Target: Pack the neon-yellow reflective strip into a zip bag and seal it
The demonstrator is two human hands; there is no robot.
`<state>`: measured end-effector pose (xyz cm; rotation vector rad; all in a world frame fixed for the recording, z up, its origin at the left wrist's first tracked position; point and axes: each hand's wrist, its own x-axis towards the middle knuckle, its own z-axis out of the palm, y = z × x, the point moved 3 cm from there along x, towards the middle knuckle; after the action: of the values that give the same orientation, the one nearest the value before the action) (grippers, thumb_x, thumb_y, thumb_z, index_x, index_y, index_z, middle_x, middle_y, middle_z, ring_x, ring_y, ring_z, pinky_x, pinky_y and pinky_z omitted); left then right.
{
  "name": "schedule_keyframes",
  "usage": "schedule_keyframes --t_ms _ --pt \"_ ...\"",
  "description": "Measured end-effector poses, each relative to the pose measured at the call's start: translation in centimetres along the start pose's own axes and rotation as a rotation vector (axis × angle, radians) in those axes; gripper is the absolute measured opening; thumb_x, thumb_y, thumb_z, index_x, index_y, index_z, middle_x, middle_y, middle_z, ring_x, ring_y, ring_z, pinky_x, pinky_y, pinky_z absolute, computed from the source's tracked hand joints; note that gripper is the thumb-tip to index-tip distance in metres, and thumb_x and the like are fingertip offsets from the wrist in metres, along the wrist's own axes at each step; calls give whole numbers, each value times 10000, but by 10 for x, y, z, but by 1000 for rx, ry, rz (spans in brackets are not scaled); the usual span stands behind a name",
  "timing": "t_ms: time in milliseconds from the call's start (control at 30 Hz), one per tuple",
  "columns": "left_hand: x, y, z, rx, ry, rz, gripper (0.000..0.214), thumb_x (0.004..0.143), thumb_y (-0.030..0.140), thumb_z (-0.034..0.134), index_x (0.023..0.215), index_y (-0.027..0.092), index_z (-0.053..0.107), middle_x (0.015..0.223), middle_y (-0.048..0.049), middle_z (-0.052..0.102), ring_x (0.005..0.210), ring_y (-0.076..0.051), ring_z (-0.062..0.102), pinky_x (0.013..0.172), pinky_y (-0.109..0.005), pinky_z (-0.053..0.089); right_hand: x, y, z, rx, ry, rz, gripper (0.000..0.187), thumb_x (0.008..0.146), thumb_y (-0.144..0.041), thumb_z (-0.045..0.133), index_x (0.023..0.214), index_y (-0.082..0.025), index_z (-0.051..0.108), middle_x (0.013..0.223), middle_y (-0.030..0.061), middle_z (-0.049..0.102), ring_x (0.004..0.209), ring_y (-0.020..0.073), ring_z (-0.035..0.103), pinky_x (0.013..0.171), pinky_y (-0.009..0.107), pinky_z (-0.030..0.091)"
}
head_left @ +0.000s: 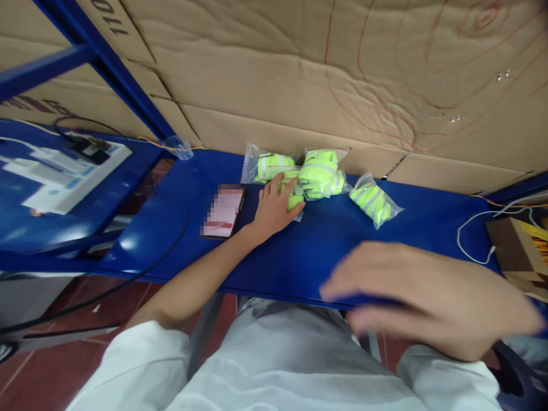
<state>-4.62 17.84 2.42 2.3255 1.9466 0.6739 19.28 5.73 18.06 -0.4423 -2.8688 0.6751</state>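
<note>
Blue table (299, 257), cardboard wall behind. Left hand (274, 208) at 12 o'clock, fingers spread flat on a small yellow-green packet (295, 201). Three more bagged packets (321, 171) lie touching or just beside it toward 1 o'clock. Phone (223, 211) at 11 o'clock. Right hand (428, 297) at 4 o'clock, blurred, open, holding nothing.

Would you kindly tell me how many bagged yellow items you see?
4: left bag, middle bag, right bag, and one under the left hand; more may be hidden.
</note>
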Motion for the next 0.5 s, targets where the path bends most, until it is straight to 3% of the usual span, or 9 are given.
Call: schedule_keyframes --t_ms 67,133,200,233,333,500 --pt "-2 2 1 59 -7 39 701 1035 561 570 1643 237 442 1688 -222 349 1434 -453 485 1124 -576 452 37 50 9 -60 87 203 328 1115 -394 514 1321 -226 706 1226 77 766 1079 184 741 975 311 590" --pt "-4 3 3 99 -9 85 705 1052 578 518 1657 231 421 1699 -238 326 1434 -470 474 1117 -587 443 49 97 35 -259 174 423 319 1115 -274 468 1196 -140 746 1104 152 768 1022 261 732 971 410 558" --pt "-6 2 3 108 -4 109 700 1058 578 500 1658 226 419 1692 -248 331 1424 -475 479 1101 -587 449 44 130 68 -242 179 423 280 1094 -267 508 1078 -160 767 1017 137 769 993 273 725 964 424 538" --pt "-6 1 3 103 -1 112 698 1056 576 504 1655 226 423 1685 -249 341 1417 -473 487 1095 -585 455 38 142 81 -227 187 417 262 1091 -299 527 1093 -185 763 1073 123 770 1022 265 723 960 410 542" --pt "-6 -2 2 65 -4 111 704 1045 578 528 1647 226 431 1677 -244 355 1410 -469 492 1095 -584 458 21 162 99 -189 265 439 298 1118 -343 472 1149 -204 734 1163 114 754 1078 255 714 967 417 547" --pt "-3 -7 -2 -12 -26 120 689 1049 558 520 1641 215 436 1680 -234 343 1447 -465 458 1117 -588 448 17 166 97 -90 307 427 270 1122 -355 482 1162 -221 713 1157 93 745 1093 226 709 960 387 549"
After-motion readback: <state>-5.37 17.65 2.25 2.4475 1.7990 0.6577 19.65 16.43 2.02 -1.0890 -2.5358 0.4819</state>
